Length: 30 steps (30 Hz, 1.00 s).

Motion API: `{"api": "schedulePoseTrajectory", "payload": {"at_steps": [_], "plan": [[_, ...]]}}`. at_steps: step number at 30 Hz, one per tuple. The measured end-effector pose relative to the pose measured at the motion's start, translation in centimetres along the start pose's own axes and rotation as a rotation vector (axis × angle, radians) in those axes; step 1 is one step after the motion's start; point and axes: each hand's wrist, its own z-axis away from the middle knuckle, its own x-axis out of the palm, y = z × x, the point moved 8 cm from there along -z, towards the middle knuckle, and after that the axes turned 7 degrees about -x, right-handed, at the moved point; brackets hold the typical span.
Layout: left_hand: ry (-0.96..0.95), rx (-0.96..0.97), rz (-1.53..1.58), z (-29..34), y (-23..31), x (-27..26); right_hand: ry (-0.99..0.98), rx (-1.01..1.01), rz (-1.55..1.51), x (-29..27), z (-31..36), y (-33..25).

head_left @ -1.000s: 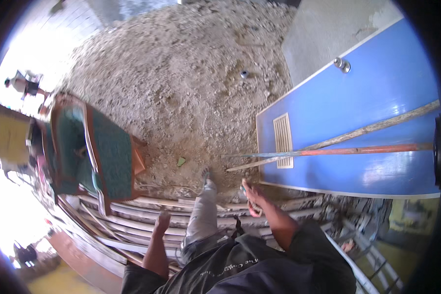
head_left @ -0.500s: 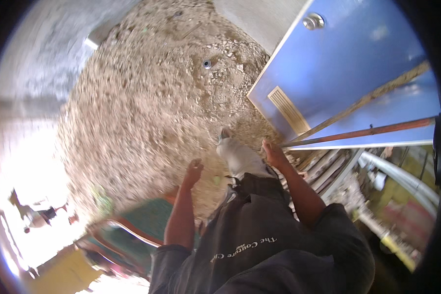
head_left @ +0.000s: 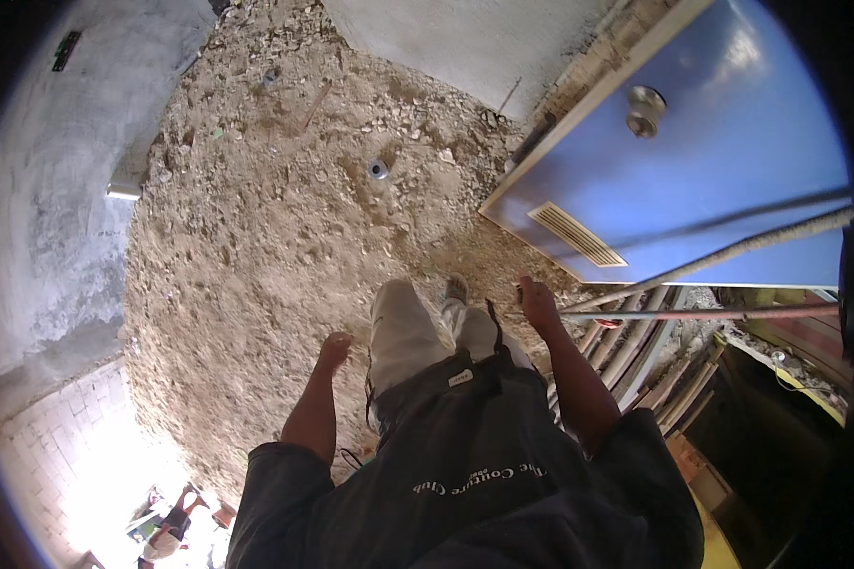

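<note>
My left hand (head_left: 334, 351) hangs beside my left thigh over the dirt floor (head_left: 256, 256). Its fingers are loosely bent and I see nothing in them. To the right of my legs, my right hand (head_left: 539, 303) is closed, with a small dark bit showing at its fingertips that I cannot make out. Just right of that hand are the ends of a reddish metal rod (head_left: 702, 314) and a rough pole (head_left: 731, 252), both slanting across a blue door (head_left: 731, 161). Whether the hand touches either one is unclear.
A grey pipe end (head_left: 378, 169) sticks out of the ground ahead. Plastered walls (head_left: 57, 171) stand left and ahead. Long pipes and boards (head_left: 626, 337) lie low on the right, next to a dark opening (head_left: 769, 446). Another person (head_left: 171, 526) is at the lower left.
My view has moved and turned, and the door and pipe end sit lower in it. Both legs now show, the left one forward. The green and brown thing at my left has left the view.
</note>
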Motion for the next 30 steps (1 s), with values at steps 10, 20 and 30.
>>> {"api": "schedulePoseTrajectory", "payload": {"at_steps": [10, 20, 30], "plan": [[-0.080, 0.451, -0.685, -24.4, 29.4, -0.9, 0.178, 0.287, -0.137, 8.4, -16.2, 1.5], [-0.182, 0.635, -0.716, -47.8, 46.4, 9.4, 0.264, 0.098, 0.123, 25.2, -44.7, 17.3], [-0.139, 0.965, -0.780, -67.8, 51.3, 31.4, 0.672, 0.193, -0.415, 27.3, -67.2, 40.8]]}}
